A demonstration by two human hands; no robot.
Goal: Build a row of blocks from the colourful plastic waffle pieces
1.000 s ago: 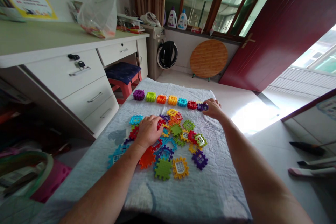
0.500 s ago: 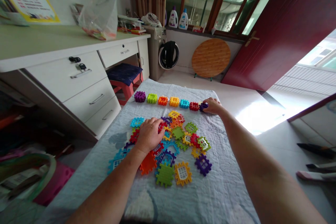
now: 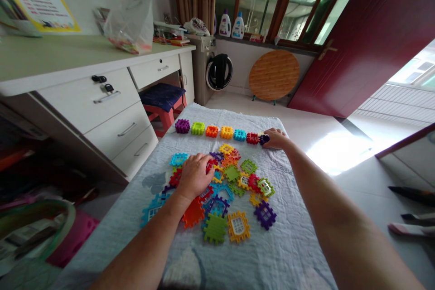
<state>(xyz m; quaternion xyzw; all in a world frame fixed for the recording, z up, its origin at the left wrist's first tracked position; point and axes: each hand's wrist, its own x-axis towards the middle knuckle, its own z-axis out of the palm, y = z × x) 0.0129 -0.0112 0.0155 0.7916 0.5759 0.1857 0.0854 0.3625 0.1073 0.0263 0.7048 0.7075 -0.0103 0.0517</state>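
Fingers (image 3: 272, 140) of the right hand (image 3: 279, 138) hold the purple block (image 3: 263, 139) ending the row (image 3: 226, 132).

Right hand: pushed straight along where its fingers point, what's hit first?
Likely the purple block, which the right hand seems to hold at its fingertips already; next in line is the red block of the row.

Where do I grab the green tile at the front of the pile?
Probably best to take the green tile by its near toothed edge, coming in low from the front and tipping it up. It lies flat on the cloth at the pile's front, so that edge looks free. The yellow tile sits tight on its right and other pieces crowd its far edge.
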